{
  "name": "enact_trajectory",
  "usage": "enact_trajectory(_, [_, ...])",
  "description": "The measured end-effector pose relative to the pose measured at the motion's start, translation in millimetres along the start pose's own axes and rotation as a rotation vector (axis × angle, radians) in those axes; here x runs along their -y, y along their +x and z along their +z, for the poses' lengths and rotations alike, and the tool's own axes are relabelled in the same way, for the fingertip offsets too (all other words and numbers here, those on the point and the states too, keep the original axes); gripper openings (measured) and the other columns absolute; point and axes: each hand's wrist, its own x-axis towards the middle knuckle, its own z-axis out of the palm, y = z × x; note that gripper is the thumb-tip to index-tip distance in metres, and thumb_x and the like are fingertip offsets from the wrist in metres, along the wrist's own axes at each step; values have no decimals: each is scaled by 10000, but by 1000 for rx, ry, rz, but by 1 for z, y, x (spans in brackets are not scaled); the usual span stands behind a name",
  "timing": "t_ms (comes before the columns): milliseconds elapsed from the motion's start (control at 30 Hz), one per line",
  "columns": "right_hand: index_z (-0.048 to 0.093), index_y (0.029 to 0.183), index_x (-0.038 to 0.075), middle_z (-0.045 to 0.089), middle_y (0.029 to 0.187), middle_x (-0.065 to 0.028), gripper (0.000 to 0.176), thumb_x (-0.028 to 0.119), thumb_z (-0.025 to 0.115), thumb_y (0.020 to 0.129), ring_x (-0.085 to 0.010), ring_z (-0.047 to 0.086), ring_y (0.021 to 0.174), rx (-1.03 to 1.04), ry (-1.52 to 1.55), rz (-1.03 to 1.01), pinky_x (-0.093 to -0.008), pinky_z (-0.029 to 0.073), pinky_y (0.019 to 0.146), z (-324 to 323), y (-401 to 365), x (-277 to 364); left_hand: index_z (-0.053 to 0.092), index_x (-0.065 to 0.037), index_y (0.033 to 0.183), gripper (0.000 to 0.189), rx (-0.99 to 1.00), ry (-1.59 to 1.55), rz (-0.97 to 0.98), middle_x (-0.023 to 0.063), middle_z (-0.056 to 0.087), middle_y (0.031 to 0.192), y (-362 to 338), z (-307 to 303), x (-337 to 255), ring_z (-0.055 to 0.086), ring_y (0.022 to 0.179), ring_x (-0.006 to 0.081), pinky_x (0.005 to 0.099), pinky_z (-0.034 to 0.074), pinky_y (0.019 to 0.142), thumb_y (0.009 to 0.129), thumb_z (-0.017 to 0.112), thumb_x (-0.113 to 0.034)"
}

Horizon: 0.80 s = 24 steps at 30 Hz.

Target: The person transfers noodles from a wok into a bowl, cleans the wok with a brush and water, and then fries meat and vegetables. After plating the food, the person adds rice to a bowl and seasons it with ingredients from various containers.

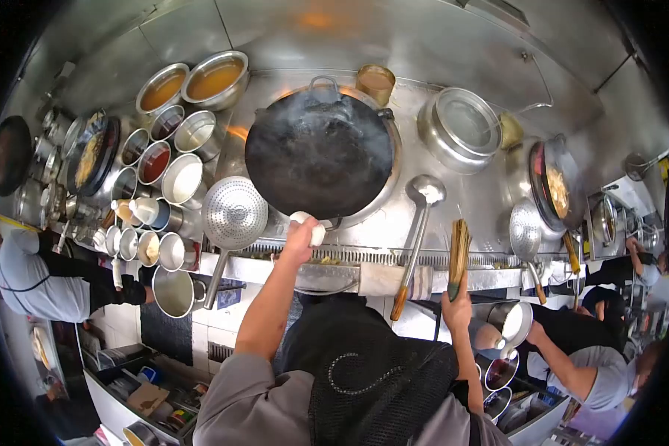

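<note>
A black wok point(320, 163) with steam or smoke rising from it sits tilted on the burner, and flame shows at its left edge. With a white cloth point(317, 235), my left hand point(299, 241) is closed at the wok's near rim, beside its handle. My right hand point(457, 308) grips a bamboo wok brush point(460, 249), bristles pointing up, over the front edge of the stove. Between the wok and the brush, a ladle point(426, 191) rests on the steel top with white residue in its bowl. Left of my left hand lies a perforated strainer point(235, 212).
Two bowls of brownish liquid point(217, 78) and several seasoning pots point(183, 180) crowd the left side. A metal pot of water point(468, 123) stands right of the wok. A folded towel point(395, 281) lies on the front ledge. Another person point(583, 372) works close on my right, holding a pot.
</note>
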Motion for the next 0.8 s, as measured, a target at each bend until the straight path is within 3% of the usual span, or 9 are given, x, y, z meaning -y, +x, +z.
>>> enact_trajectory(67, [292,1480,67,648,943,-323,827,195,652,746,-461,651,799,169,-58,-7,-506,520,724,10,6,-10,511,-4,1071,285,1,258,208,80,602,915,-2,-9,12,608,790,187,323,505,644,832,603,-130])
enact_trajectory(100, [330,1472,66,666,870,-267,808,182,658,742,-354,674,670,171,152,178,-434,540,655,12,12,-11,477,10,1147,384,-27,264,290,89,600,951,-9,-10,21,599,823,200,333,508,719,827,612,-153])
enact_trajectory(200, [306,1492,56,636,830,-87,772,104,650,802,-120,560,576,162,591,114,-280,491,542,-22,17,59,378,30,1269,533,-65,559,625,153,600,1045,-22,-48,63,596,954,263,384,459,899,837,613,-176])
enact_trajectory(300, [302,1506,112,614,899,-30,713,131,652,885,-68,515,606,216,831,-125,-233,460,519,-33,43,129,361,62,1278,546,-110,665,702,225,600,1101,-69,-29,57,594,1025,370,399,434,950,832,616,-121])
enact_trajectory(467, [219,1536,151,581,1093,-7,745,137,632,916,-91,558,869,588,1123,-262,-275,524,735,18,40,248,379,80,1275,549,18,1355,763,296,560,1137,-54,-47,89,546,1052,465,432,433,942,810,613,-93])
enact_trajectory(567, [390,1457,103,652,1162,-146,673,212,692,865,-289,616,1070,520,456,-800,-364,475,943,51,36,221,363,80,1296,590,-86,971,931,302,541,1151,-62,-11,50,533,1072,463,447,427,939,791,610,-104])
enact_trajectory(633, [516,1347,92,659,1113,-203,568,259,701,837,-346,631,1043,625,-281,-719,-407,498,905,68,122,149,382,79,1253,533,-110,765,792,294,534,1140,-50,-19,28,543,1054,450,449,430,934,805,571,-139])
enact_trajectory(733, [568,1284,145,663,1007,-234,498,297,693,826,-410,653,841,212,-308,-531,-474,514,701,-33,226,181,398,60,1252,520,-133,648,713,218,562,1107,-22,-27,14,567,1021,328,407,443,910,813,574,-156])
enact_trajectory(800, [464,1405,158,681,981,-219,646,217,706,809,-404,663,815,-230,-167,-770,-460,519,724,-76,276,230,435,64,1197,469,-147,470,441,181,588,1058,-7,-24,6,587,960,267,380,475,842,811,591,-153])
